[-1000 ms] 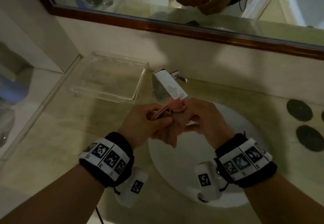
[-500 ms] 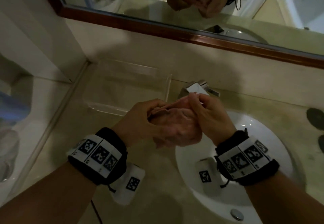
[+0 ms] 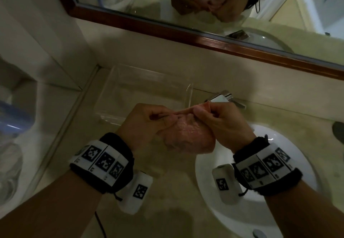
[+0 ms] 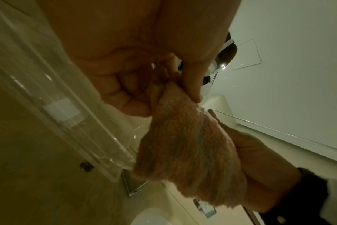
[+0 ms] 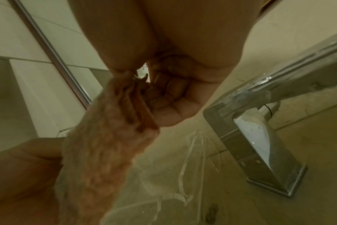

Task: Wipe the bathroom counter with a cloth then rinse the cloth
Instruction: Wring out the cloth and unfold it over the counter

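A pink fluffy cloth (image 3: 186,135) hangs between my two hands above the beige counter (image 3: 78,144), just left of the white sink basin (image 3: 264,206). My left hand (image 3: 149,120) pinches the cloth's top edge at its left end; in the left wrist view the left hand (image 4: 164,91) holds the cloth (image 4: 187,152) between thumb and fingers. My right hand (image 3: 219,120) pinches the same edge at its right end, close to the chrome faucet (image 3: 221,98). From the right wrist, the cloth (image 5: 106,146) drops from the curled fingers (image 5: 175,105) beside the faucet (image 5: 260,137).
A clear acrylic tray (image 3: 145,96) stands on the counter behind my hands, left of the faucet. The wood-framed mirror (image 3: 204,36) runs along the back wall. Dark round coasters (image 3: 337,129) lie at the right edge. A drain plug (image 3: 259,234) shows in the basin.
The cloth, bunched between my hands a second ago, is now stretched out by its top edge and hangs down. The view has shifted left, away from the basin.
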